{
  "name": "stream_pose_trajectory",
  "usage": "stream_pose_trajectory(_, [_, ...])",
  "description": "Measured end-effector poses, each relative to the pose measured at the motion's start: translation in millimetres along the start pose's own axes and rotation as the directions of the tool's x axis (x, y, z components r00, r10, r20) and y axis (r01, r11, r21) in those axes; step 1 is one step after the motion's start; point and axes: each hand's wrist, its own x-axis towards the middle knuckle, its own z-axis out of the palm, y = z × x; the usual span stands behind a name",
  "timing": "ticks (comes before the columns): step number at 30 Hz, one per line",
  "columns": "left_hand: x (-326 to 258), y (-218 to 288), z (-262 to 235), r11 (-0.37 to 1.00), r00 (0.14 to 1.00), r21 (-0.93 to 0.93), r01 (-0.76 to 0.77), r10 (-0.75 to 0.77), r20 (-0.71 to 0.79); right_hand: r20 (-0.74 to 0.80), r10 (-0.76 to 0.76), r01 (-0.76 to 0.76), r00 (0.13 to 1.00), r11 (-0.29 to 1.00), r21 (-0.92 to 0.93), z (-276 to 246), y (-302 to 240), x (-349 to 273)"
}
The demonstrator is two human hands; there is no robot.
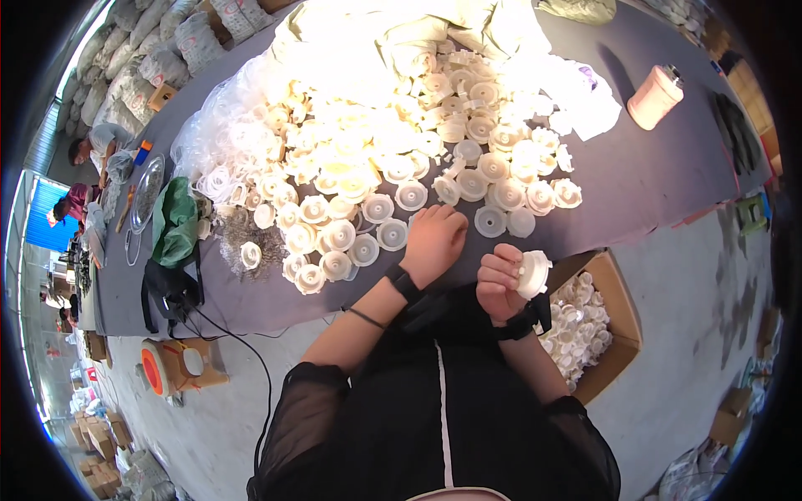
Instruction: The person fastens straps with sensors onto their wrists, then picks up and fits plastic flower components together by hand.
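Note:
My right hand [499, 282] is closed around a white round plastic cap [533, 274], held just off the table's near edge. My left hand [434, 240] rests palm down on the dark table [643, 179], fingers curled beside several white round plastic parts [393, 234] at the edge of a big heap of the same parts [418, 125]. What lies under the left palm is hidden. Both wrists wear black bands.
A cardboard box [622, 313] of finished white parts stands on the floor at my right. A pink cylinder-shaped bottle [656, 98] sits far right on the table, a green bag [175, 221] and black cables at left. Other people work at the far left end.

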Motion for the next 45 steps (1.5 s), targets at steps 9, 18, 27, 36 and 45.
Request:
stream_pose_trajectory(9, [-11, 15, -33, 0.887, 0.98, -0.427, 0.175, -0.2, -0.014, 0.139, 0.145, -0.146, 0.98, 0.989, 0.001, 5, 12, 7])
stream_pose_trajectory(18, [-21, 21, -45, 0.823, 0.965, -0.522, 0.223, -0.261, 0.001, 0.154, 0.182, -0.184, 0.971, 0.983, 0.0, 6, 20, 8])
stream_pose_trajectory(27, [-31, 19, -54, 0.82, 0.967, -0.533, 0.207, -0.254, -0.015, 0.104, 0.157, -0.149, 0.982, 0.986, -0.075, 5, 25, 9])
stream_pose_trajectory(36, [-45, 19, -108, 0.234, 0.887, -0.869, 0.437, -0.272, 0.373, 0.046, -0.013, 0.03, 0.999, -0.594, -0.804, 51, 38, 20])
stream_pose_trajectory(45, [-48, 11, -127, 0.371, 0.881, -0.8, 0.472, -0.169, 0.442, 0.121, 0.116, 0.168, 0.986, -0.696, -0.698, 57, 52, 28])
